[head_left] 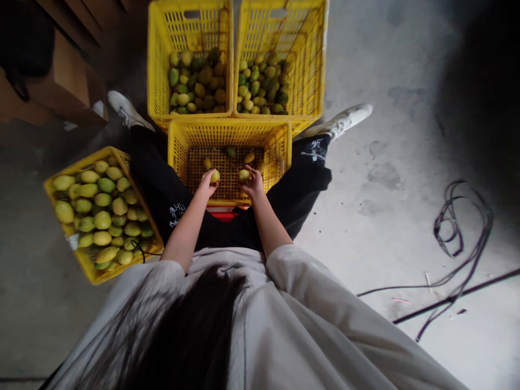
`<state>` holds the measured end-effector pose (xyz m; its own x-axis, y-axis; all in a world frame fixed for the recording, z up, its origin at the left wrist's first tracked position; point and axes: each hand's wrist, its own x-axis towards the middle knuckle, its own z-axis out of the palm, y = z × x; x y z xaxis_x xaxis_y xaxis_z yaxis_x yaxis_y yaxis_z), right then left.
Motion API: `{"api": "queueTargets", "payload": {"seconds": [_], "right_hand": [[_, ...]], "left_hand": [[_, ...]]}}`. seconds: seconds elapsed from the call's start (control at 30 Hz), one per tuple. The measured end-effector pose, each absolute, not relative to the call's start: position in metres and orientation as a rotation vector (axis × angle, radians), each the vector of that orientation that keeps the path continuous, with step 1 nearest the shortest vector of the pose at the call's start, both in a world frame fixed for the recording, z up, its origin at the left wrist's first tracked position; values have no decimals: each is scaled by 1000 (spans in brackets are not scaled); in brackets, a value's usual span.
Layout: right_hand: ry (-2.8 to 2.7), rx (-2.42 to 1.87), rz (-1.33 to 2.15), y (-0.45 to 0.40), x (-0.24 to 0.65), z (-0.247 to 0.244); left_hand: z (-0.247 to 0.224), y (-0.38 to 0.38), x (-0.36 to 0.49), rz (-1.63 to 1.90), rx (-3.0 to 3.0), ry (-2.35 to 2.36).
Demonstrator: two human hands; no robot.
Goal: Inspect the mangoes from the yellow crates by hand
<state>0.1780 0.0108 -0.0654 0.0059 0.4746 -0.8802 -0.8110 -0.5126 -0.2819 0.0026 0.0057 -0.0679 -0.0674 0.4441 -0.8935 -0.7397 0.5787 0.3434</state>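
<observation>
At the far left, a yellow crate [87,265] sat tilted on the floor, filled with yellow-green fruits. Between the person's legs stood a nearly bare middle crate [229,132] holding a few loose fruits. Over its near edge, the left hand [207,183] was curled around a small yellow fruit [215,176]. Just beside it, the right hand [254,183] was closed around a second fruit [244,175]. Beyond stood two more crates side by side: the back left crate [158,59] and the back right crate [314,59], both partly filled. To the far right, dark cables [459,238] lay looped on the concrete floor [385,216].
</observation>
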Motion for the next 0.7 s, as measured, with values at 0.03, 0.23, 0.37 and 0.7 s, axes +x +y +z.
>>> {"api": "queueTargets", "payload": {"seconds": [0.03,0.23,0.37,0.7], "right_hand": [[388,-1296,1707,11,178,-65],[483,-1318,1717,14,179,-68],[523,-1335,1749,13,179,-71],[437,-1366,1660,16,176,-79]], "left_hand": [[-67,6,4,989,-275,1340],[-55,8,7,969,-289,1341],[-51,8,5,999,-315,1254],[-49,10,5,983,-297,1254]]}}
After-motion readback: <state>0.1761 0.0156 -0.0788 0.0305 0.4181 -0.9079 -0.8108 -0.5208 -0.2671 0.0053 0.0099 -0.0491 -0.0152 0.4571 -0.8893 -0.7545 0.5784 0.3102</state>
